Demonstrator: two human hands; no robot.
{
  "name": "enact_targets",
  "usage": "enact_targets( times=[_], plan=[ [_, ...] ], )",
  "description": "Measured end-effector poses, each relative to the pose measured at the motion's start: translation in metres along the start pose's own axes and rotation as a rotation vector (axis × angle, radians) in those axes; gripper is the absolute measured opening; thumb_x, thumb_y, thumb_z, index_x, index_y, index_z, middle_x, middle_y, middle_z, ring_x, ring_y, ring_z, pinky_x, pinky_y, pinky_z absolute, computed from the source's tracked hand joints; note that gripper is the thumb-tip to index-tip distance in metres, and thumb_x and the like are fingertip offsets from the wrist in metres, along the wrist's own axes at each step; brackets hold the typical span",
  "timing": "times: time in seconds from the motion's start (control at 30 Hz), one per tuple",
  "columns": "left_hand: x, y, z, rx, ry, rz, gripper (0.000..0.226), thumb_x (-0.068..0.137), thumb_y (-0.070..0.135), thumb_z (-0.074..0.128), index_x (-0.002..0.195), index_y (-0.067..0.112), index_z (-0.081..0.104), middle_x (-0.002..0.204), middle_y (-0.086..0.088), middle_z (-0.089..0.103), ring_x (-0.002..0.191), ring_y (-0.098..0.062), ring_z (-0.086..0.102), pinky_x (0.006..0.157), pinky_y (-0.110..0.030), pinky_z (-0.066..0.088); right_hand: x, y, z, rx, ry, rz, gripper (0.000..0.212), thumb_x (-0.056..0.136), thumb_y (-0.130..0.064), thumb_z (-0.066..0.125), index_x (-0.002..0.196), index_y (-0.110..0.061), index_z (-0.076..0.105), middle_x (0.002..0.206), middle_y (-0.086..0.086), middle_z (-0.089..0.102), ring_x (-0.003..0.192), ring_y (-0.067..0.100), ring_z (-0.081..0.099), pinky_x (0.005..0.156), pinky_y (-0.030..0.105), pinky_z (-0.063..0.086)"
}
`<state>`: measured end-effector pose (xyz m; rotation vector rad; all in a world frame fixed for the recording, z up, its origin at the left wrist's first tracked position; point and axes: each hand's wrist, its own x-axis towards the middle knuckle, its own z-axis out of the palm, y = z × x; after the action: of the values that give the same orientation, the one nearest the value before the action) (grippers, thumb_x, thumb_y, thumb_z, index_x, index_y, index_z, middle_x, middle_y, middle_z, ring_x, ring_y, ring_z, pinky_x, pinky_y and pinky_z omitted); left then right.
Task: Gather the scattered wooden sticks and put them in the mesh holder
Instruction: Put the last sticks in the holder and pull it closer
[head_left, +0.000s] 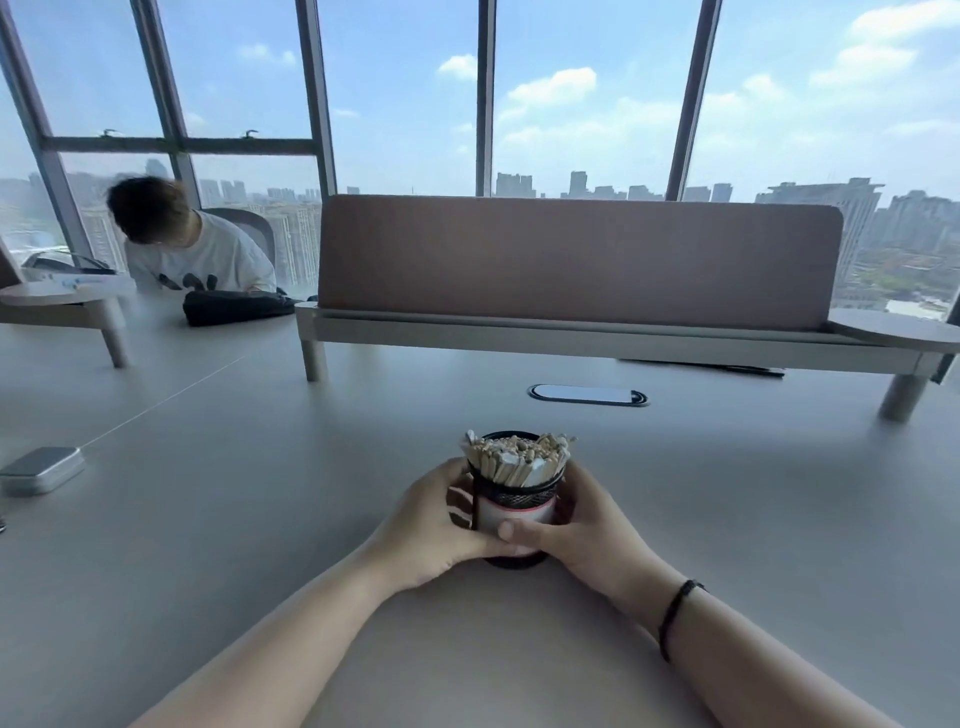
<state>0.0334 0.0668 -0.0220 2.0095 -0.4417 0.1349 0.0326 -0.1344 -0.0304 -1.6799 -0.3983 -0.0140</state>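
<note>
Mesh holder (514, 499): black wire mesh, with a white band edged in red around its middle. Wooden sticks (511, 460): pale natural beige, ends lighter. Table (727, 493): uniform light grey, no pattern. Divider panel (576, 260), far centre: dusty brownish-pink, on a light grey base. Tin (41, 470), near left: plain silver-grey. Pouch (234, 307), far left: black. Seated person's shirt (208, 260), far left: white with a black print. Wristband (675, 616) on the right wrist: black. Cable port (587, 395) in the table: white, rimmed in black. Window frames (485, 98): dark grey; sky beyond blue with white clouds.
</note>
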Motion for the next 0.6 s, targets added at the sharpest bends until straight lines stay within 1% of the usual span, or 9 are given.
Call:
enact_targets(
  times=[0.07, 0.17, 0.23, 0.33, 0.4, 0.43, 0.47, 0.53, 0.6],
  plan=[
    [0.003, -0.006, 0.0, -0.008, 0.006, -0.022, 0.074, 0.048, 0.045, 0.097, 0.113, 0.031, 0.066, 0.102, 0.006, 0.076, 0.089, -0.015, 0.073, 0.084, -0.042, 0.059, 0.001, 0.003, -0.006, -0.004, 0.0, 0.047, 0.088, 0.058, -0.021, 0.096, 0.133, -0.018, 0.051, 0.125, 0.003, 0.07, 0.116, 0.019, 0.067, 0.101, 0.045, 0.051],
    [0.01, -0.007, 0.006, -0.001, 0.027, -0.024, 0.072, 0.049, 0.048, 0.096, 0.111, 0.028, 0.066, 0.101, 0.005, 0.075, 0.087, -0.014, 0.073, 0.082, -0.041, 0.059, 0.005, 0.007, -0.017, -0.062, 0.041, 0.07, 0.088, 0.051, -0.03, 0.098, 0.127, -0.017, 0.055, 0.121, -0.001, 0.072, 0.112, 0.015, 0.068, 0.1, 0.045, 0.053],
    [0.019, -0.006, 0.014, -0.005, 0.041, -0.023, 0.071, 0.049, 0.05, 0.096, 0.11, 0.03, 0.066, 0.1, 0.007, 0.075, 0.086, -0.011, 0.073, 0.079, -0.035, 0.06, 0.011, 0.009, -0.025, -0.104, 0.081, 0.078, 0.081, 0.05, -0.031, 0.097, 0.121, -0.017, 0.061, 0.114, -0.003, 0.075, 0.106, 0.013, 0.071, 0.097, 0.044, 0.055],
    [0.039, -0.008, 0.022, -0.038, 0.072, -0.028, 0.06, 0.053, 0.043, 0.097, 0.104, 0.031, 0.067, 0.095, 0.012, 0.076, 0.083, -0.004, 0.072, 0.072, -0.021, 0.056, 0.025, 0.011, -0.034, -0.153, 0.129, 0.082, 0.058, 0.058, -0.023, 0.096, 0.109, -0.024, 0.068, 0.1, -0.007, 0.078, 0.095, 0.011, 0.074, 0.09, 0.038, 0.058],
    [0.057, -0.013, 0.024, -0.03, 0.091, -0.03, 0.051, 0.057, 0.042, 0.095, 0.099, 0.033, 0.069, 0.094, 0.016, 0.077, 0.084, -0.002, 0.073, 0.076, -0.023, 0.057, 0.041, 0.013, -0.037, -0.19, 0.161, 0.076, 0.049, 0.061, -0.024, 0.094, 0.103, -0.029, 0.07, 0.095, -0.011, 0.078, 0.091, 0.007, 0.073, 0.087, 0.034, 0.059],
    [0.067, -0.017, 0.024, -0.024, 0.1, -0.035, 0.045, 0.059, 0.04, 0.094, 0.097, 0.034, 0.071, 0.093, 0.017, 0.077, 0.085, -0.002, 0.073, 0.079, -0.026, 0.057, 0.05, 0.015, -0.037, -0.213, 0.181, 0.073, 0.051, 0.06, -0.03, 0.093, 0.105, -0.031, 0.069, 0.096, -0.011, 0.078, 0.092, 0.006, 0.072, 0.088, 0.034, 0.058],
    [0.076, -0.022, 0.023, -0.021, 0.113, -0.039, 0.041, 0.06, 0.039, 0.093, 0.095, 0.034, 0.072, 0.093, 0.017, 0.078, 0.086, -0.002, 0.073, 0.081, -0.029, 0.058, 0.061, 0.018, -0.036, -0.235, 0.2, 0.072, 0.058, 0.058, -0.036, 0.092, 0.11, -0.031, 0.067, 0.1, -0.01, 0.076, 0.095, 0.006, 0.071, 0.089, 0.036, 0.058],
    [0.094, -0.033, 0.018, -0.015, 0.153, -0.056, 0.038, 0.063, 0.037, 0.092, 0.096, 0.032, 0.074, 0.093, 0.015, 0.078, 0.086, -0.001, 0.073, 0.082, -0.028, 0.058, 0.082, 0.025, -0.032, -0.26, 0.23, 0.078, 0.076, 0.055, -0.046, 0.089, 0.123, -0.028, 0.062, 0.108, -0.01, 0.073, 0.1, 0.007, 0.069, 0.091, 0.038, 0.057],
    [0.11, -0.043, 0.012, 0.0, 0.179, -0.068, 0.04, 0.066, 0.039, 0.091, 0.101, 0.027, 0.076, 0.095, 0.015, 0.078, 0.088, 0.0, 0.073, 0.083, -0.027, 0.058, 0.105, 0.033, -0.026, -0.281, 0.252, 0.08, 0.081, 0.052, -0.054, 0.086, 0.124, -0.026, 0.061, 0.11, -0.011, 0.072, 0.101, 0.006, 0.068, 0.092, 0.039, 0.056]
  ],
)
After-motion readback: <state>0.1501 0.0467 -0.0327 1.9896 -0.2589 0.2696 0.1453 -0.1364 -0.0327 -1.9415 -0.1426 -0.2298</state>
